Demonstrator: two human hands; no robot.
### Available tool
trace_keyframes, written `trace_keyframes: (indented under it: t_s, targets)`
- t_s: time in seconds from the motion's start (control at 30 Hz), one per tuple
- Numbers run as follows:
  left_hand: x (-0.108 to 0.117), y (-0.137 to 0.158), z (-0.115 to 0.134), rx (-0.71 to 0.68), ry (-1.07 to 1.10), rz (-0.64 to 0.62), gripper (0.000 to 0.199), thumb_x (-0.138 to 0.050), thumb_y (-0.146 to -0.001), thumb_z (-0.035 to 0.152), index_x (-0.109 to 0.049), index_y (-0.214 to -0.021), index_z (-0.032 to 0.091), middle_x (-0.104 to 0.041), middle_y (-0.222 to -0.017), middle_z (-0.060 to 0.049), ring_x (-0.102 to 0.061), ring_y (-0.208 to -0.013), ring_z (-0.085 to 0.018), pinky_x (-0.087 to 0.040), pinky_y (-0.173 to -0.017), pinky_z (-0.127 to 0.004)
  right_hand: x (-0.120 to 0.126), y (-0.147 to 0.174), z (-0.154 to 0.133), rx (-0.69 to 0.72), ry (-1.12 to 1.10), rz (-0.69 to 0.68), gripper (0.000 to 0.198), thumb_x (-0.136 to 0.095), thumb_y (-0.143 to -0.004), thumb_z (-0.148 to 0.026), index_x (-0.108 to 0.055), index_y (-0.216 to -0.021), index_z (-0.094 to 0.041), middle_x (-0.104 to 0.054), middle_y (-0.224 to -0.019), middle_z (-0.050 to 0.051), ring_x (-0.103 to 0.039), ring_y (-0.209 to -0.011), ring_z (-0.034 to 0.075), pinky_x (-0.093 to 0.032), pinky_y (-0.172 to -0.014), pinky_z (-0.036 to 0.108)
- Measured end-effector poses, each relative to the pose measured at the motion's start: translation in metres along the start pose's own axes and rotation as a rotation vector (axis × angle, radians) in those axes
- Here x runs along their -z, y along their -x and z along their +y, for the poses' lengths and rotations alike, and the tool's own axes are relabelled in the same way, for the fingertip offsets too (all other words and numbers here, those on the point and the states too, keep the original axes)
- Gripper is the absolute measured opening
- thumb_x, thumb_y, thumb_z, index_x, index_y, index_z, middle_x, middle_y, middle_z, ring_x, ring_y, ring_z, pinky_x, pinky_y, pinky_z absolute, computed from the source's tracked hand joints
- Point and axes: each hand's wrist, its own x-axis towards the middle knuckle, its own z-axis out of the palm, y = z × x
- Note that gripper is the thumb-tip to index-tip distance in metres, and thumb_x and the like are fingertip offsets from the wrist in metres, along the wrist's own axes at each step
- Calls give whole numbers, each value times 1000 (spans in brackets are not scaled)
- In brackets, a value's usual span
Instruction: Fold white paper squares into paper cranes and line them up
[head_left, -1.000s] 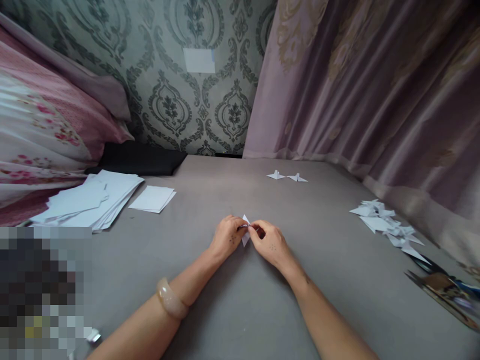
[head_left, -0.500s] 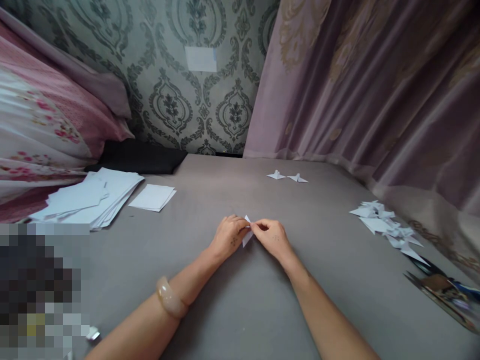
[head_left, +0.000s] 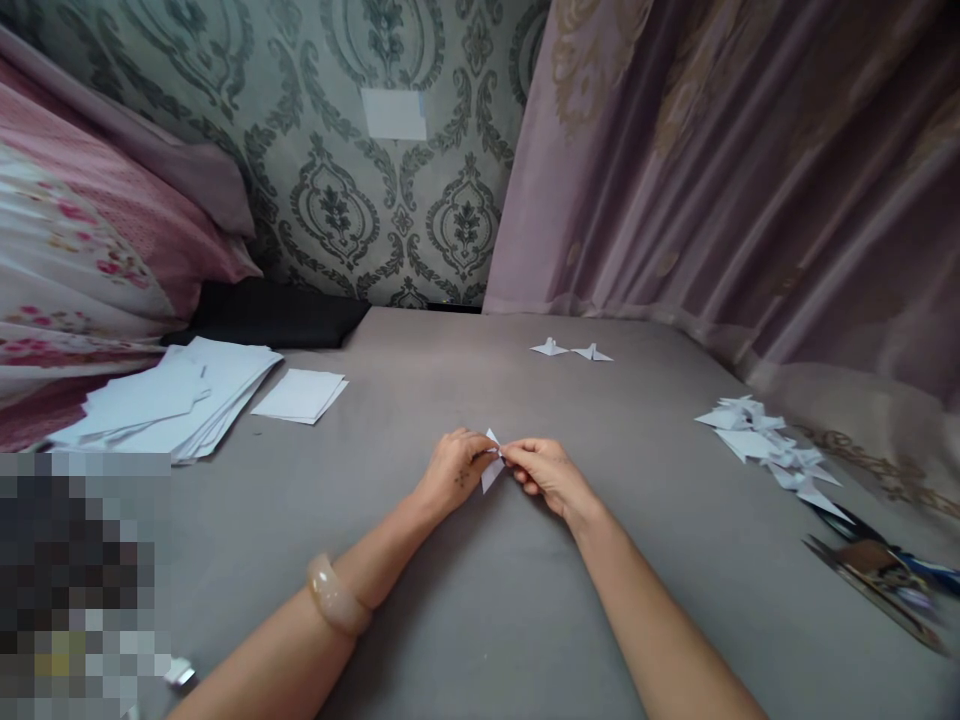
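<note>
Between my two hands is a small white folded paper (head_left: 492,474), its pointed ends sticking out above and below my fingers. My left hand (head_left: 457,468) is closed, pinching the paper from the left. From the right, my right hand (head_left: 547,470) pinches its edge between thumb and forefinger, the other fingers curled. Fingers cover the paper's middle, so the folds there are hidden. Farther back stand two small folded paper cranes (head_left: 550,347), side by side. A heap of similar folded white paper pieces (head_left: 772,445) lies at the right.
On the grey table (head_left: 420,610), a stack of white paper sheets (head_left: 169,400) and a smaller pile of paper squares (head_left: 300,396) lie at the left. A black folded item (head_left: 270,315) is behind them. Scissors (head_left: 862,585) lie at the right edge, by the curtain (head_left: 615,180).
My right hand has turned slightly, its curled lower fingers now showing beneath the pinch. My left hand keeps its grip on the paper. The whole view has shifted a little.
</note>
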Motion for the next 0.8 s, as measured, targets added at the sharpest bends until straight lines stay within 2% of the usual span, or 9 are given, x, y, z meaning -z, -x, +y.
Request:
trace_keyframes:
  t_s: [0.4,0.8]
  targets:
    - [-3,-1,-5,-4,-1,-8,20,-51,-89,25,-70,-87,22,-71,-87,-3,-61,-82,-17,-41,-74,-25,-1,-2,0,-54,10,25,11,-58,-70,-17,-53,-60,-15,-45,-48,-7,-35,-35,1,-16,-30,14]
    - [-4,0,-2,-21,-17,9,21,-50,-90,24,-70,-89,22,-72,-93,-3,-62,-86,-18,-41,-78,-27,4,-4,-1,-78,96,17,15,-57,-68,-21,-51,-55,-17,-39,-40,-9,-27,-32,2,-11,-31,16]
